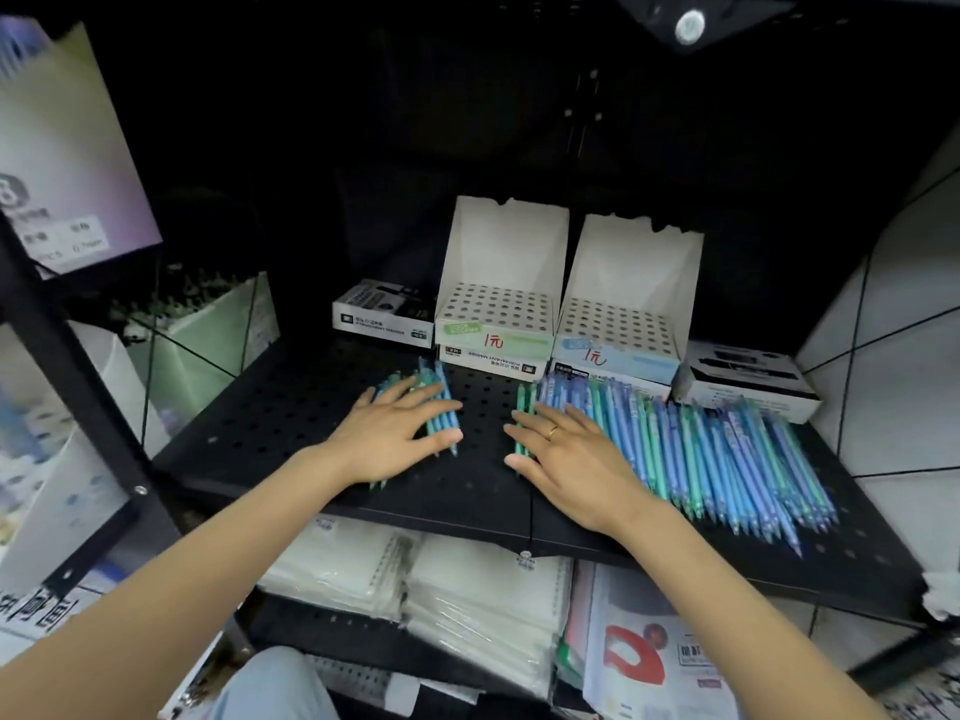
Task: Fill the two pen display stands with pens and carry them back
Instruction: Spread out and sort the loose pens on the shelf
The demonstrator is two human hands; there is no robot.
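Note:
Two white cardboard pen display stands sit at the back of the black perforated shelf [291, 407]: a green-labelled stand [496, 309] on the left and a blue-labelled stand [621, 330] on the right, both with bare hole grids. A small bunch of teal and blue pens [441, 402] lies under my left hand [395, 433], whose straight fingers rest flat on it. My right hand [566, 454] lies flat with spread fingers on the left end of a big spread of blue and green pens [727, 454]. Neither hand grips anything.
Marker boxes [382, 314] stand left of the stands and beneath them; another box [743, 381] sits at the right. Wrapped notebooks [415, 579] and printed sheets [654, 646] fill the shelf below. A black upright [67, 387] and other stock stand at the left.

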